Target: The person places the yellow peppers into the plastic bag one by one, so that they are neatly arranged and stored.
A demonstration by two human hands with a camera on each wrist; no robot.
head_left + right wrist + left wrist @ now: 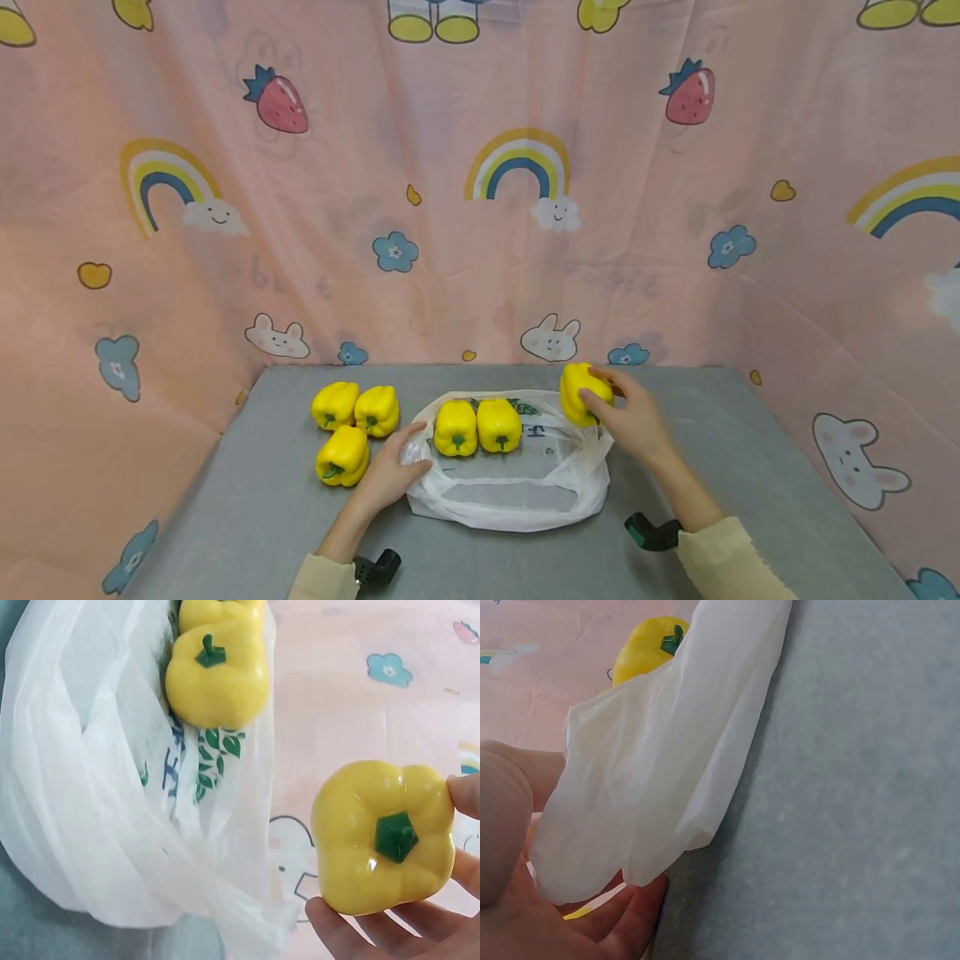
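Grey table (pixel 750 467), pink cartoon curtain (pixel 480 250) behind. White plastic bag (pixel 517 492): two yellow plastic peppers (pixel 477 427) on it, three (pixel 352 425) left of it. Right hand (pixel 630 417) grips sixth pepper (pixel 583 392); left hand (pixel 390 475) pinches bag edge.

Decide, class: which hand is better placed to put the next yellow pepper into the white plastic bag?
Probably the right hand: it grips a yellow pepper beside the white plastic bag. The left hand is holding the bag's edge.
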